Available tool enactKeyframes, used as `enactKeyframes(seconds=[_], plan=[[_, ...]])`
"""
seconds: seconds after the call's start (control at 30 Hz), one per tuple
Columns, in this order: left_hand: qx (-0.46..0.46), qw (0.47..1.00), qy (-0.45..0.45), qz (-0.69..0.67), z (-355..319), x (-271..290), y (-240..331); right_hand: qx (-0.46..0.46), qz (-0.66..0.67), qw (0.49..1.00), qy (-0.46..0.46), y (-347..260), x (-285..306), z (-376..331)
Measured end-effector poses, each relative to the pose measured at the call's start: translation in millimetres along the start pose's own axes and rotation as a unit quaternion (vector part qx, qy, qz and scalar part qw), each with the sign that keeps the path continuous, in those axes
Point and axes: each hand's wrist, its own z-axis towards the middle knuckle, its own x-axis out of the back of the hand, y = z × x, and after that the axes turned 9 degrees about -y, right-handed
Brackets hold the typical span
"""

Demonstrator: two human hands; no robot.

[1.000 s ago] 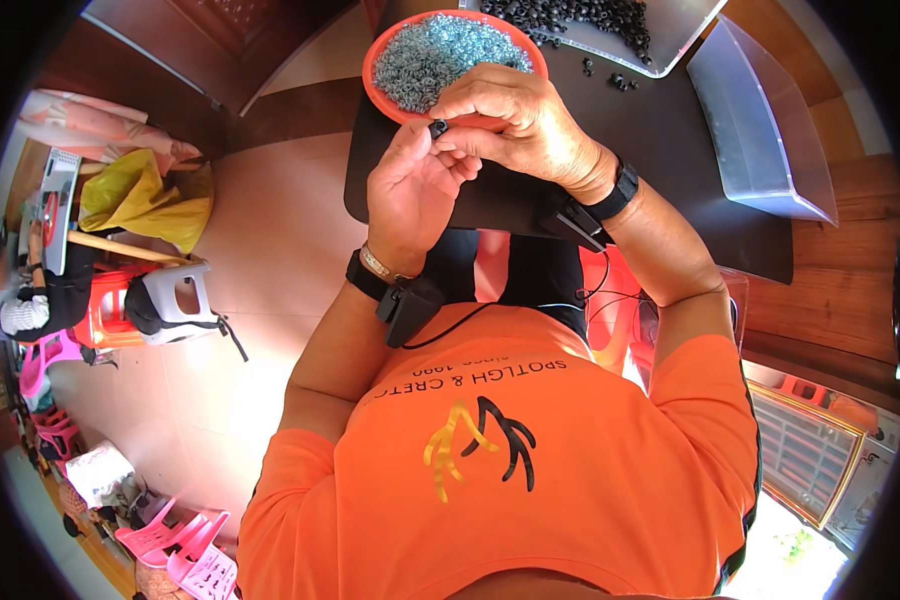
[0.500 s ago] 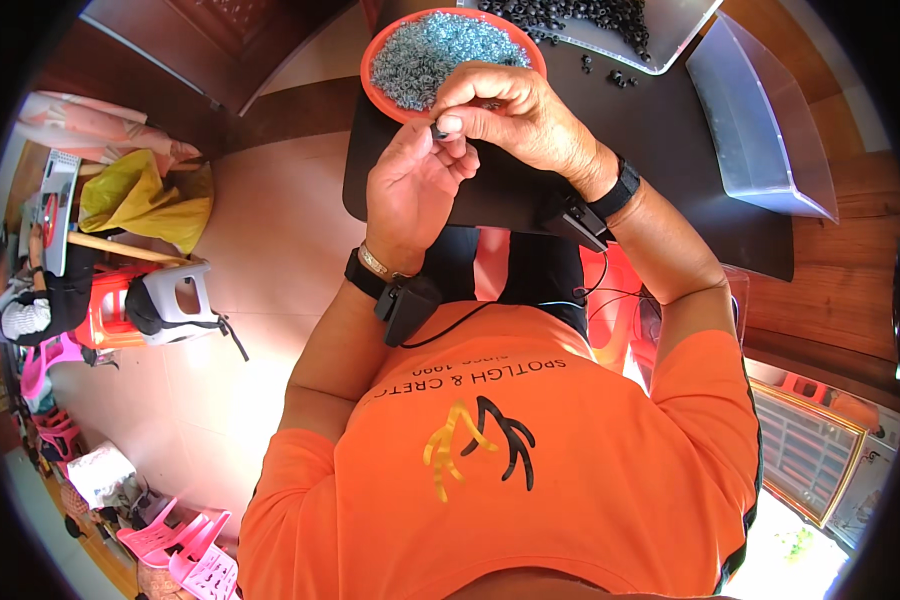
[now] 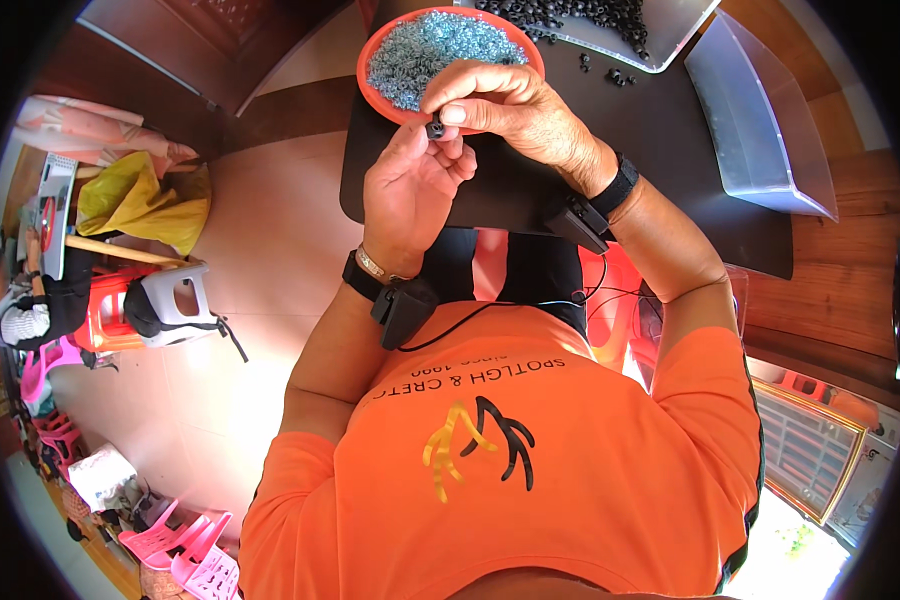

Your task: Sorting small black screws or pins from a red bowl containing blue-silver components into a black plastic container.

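Note:
A small black piece (image 3: 435,130), round with a hole in its face, sits between my hands at the near edge of a bowl. My left hand (image 3: 410,195), palm up, pinches it from below between thumb and fingertips. From above, the thumb and forefinger of my right hand (image 3: 520,115) close on the same piece; whether they hold anything smaller is hidden. Behind the hands, the orange-red bowl (image 3: 368,92) is heaped with small shiny silvery metal pieces (image 3: 440,55). Similar black pieces (image 3: 610,22) lie in a whitish tray (image 3: 670,45) at the far side.
Several loose black pieces (image 3: 620,77) lie on the dark table (image 3: 660,140) near the tray. A clear plastic bin (image 3: 760,130) stands at the table's right. Cables hang from the devices on my wrists. Away to the left are stools (image 3: 175,300) and a seated person (image 3: 30,300).
The black piece has turned and shows its holed face more plainly between my fingertips. Both hands have shifted very slightly left.

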Motion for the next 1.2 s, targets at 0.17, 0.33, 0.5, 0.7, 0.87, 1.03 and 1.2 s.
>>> enactKeyframes(seconds=[0.17,0.33,0.5,0.7,0.87,1.03,1.2], plan=[[0.005,1.0,0.002,-0.001,-0.8,-2.2,0.2,0.007,-0.014,1.0,-0.008,0.1,-4.8,-0.1],[0.005,1.0,-0.002,-0.018,-2.7,-0.4,1.1,0.005,-0.091,0.996,-0.009,-5.3,-6.4,-3.1],[0.034,0.996,0.044,-0.064,-6.8,-12.6,3.9,0.084,-0.275,0.958,-0.004,-9.9,-5.0,-1.2],[0.042,0.995,0.067,-0.067,-6.0,-22.7,6.1,0.11,-0.328,0.938,0.008,-16.4,-5.7,-1.3],[0.048,0.994,0.077,-0.061,-2.8,-32.1,6.6,0.16,-0.383,0.909,0.045,-20.1,-8.2,1.0],[0.04,0.993,0.098,-0.06,0.6,-44.2,7.9,0.164,-0.448,0.875,0.084,-22.5,-9.0,-1.6],[0.032,0.992,0.108,-0.058,4.0,-50.6,7.2,0.178,-0.487,0.848,0.114,-26.5,-11.8,-2.7]])
